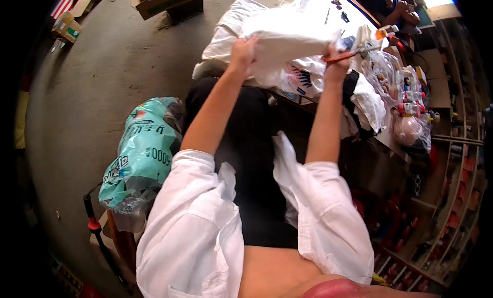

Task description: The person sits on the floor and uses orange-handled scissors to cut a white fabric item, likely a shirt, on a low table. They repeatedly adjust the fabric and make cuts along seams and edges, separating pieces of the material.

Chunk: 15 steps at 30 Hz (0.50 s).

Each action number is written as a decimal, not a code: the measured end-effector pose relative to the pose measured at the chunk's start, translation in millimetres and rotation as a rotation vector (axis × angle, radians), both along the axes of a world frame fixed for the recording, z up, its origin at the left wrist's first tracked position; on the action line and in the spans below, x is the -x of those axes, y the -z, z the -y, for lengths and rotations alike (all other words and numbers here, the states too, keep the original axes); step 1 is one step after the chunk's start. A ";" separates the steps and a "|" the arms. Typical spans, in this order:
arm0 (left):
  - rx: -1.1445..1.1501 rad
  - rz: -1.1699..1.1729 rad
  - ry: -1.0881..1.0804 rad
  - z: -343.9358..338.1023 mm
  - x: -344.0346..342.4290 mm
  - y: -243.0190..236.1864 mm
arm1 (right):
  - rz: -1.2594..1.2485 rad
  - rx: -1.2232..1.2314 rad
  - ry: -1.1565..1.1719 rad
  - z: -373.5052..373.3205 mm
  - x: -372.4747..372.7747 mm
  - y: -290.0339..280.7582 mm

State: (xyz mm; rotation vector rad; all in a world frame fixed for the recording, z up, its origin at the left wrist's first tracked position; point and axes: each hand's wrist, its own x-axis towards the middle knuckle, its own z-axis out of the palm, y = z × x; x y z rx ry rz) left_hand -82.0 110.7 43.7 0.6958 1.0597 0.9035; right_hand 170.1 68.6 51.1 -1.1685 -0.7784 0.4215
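Note:
My left hand (242, 50) grips the near left edge of a white cloth piece (287, 33) held up over the table edge. My right hand (335, 62) holds orange-handled scissors (354, 53) at the right side of the same cloth, blades pointing right. Under the cloth lies a white plastic bag with blue print (303, 80). Both forearms come up from rolled white shirt sleeves.
A cluttered table (382, 136) carries white fabric, clear bags of small items and little bottles. A teal printed sack (141, 157) stands on the grey floor at my left. Cardboard boxes (169, 3) sit far off. Shelves (452, 195) line the right. Another person's arms (398, 8) rest at the table's far end.

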 end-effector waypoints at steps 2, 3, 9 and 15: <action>-0.014 -0.077 0.004 0.6 12.0 32.2 | -0.171 0.210 0.006 44.0 38.8 15.0; -0.066 -0.112 0.027 1.7 13.2 48.7 | -0.169 0.117 0.088 53.3 35.2 48.7; -0.053 -0.110 0.145 18.0 24.4 74.0 | -0.324 0.147 0.167 87.5 75.1 61.8; -0.040 -0.075 0.282 24.4 24.8 55.8 | -0.199 0.225 0.211 83.7 62.1 59.9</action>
